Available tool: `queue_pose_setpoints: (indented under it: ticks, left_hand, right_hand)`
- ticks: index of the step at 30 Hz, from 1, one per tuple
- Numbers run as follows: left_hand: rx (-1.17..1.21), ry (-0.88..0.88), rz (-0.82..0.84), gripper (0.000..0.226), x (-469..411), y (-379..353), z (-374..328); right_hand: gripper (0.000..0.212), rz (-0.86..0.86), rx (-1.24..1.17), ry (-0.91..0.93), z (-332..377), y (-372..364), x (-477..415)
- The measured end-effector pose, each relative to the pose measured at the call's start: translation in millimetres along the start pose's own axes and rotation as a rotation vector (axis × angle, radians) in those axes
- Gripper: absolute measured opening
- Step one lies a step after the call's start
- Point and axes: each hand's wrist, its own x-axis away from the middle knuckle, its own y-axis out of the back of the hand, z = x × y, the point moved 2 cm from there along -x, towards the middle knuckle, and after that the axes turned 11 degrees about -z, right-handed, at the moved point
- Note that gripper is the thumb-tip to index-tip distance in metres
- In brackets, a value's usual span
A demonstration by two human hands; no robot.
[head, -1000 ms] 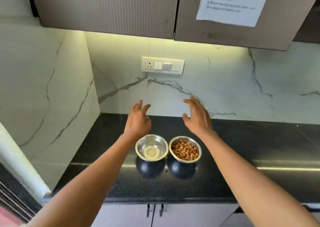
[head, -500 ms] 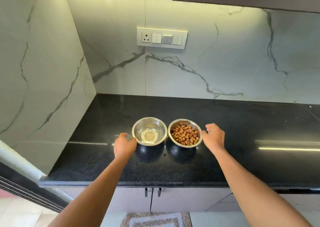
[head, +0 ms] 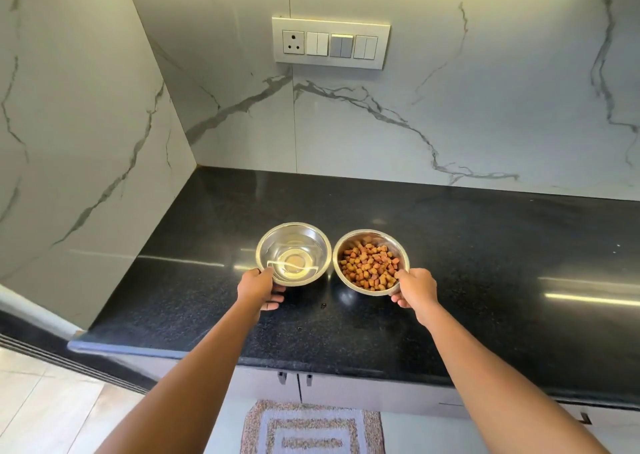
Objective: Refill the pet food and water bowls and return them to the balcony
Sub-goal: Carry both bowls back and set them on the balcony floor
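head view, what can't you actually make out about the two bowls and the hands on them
- Water bowl: whether it is lifted or resting on the counter; its base is hidden by its own rim.
- Left hand: the fingers under the bowl are mostly hidden by it.
- Food bowl: depth of the kibble; only the top layer shows.
- Right hand: the fingers curl beneath the bowl, out of sight.

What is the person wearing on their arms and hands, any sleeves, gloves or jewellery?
Nothing shows on them. The left hand and the right hand are bare, with no gloves, and I see no rings. Both forearms are uncovered from wrist to the bottom edge of the picture: no sleeves, watch or bracelets in view. Any clothing higher up lies outside the frame.
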Motion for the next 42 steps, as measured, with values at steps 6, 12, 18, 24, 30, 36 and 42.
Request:
queue_pose_setpoints:
  ticks: [6,12,18,24,30,36,42]
  left_hand:
    - [0.031,0.018,-0.03,0.033,0.9,-10.6,-2.3]
    - [0.063,0.012,-0.054,0.035,-5.6,-14.5,-0.5]
    - [0.101,-0.007,-0.101,0.032,-0.8,-20.2,1.7]
    - [0.124,0.009,-0.131,0.031,3.9,-19.6,0.7]
    - [0.133,0.016,-0.18,0.031,11.3,-8.5,1.9]
    - [0.179,-0.006,-0.217,0.03,26.4,13.5,3.5]
    - [0.21,-0.014,-0.288,0.031,44.6,51.4,12.0]
  right_hand:
    - [0.024,0.065,-0.041,-0.01,0.4,0.9,-8.8]
    - [0.022,0.1,-0.105,-0.037,-0.7,2.3,-10.3]
    - [0.028,0.092,-0.157,-0.011,-0.3,-0.3,-4.4]
    - [0.025,0.133,-0.162,0.031,13.6,5.7,-4.1]
    - [0.027,0.172,-0.18,0.069,30.7,9.1,-5.6]
    - [0.03,0.203,-0.169,0.136,46.0,4.5,-2.6]
    - [0.03,0.273,-0.139,0.19,57.9,-9.3,16.2]
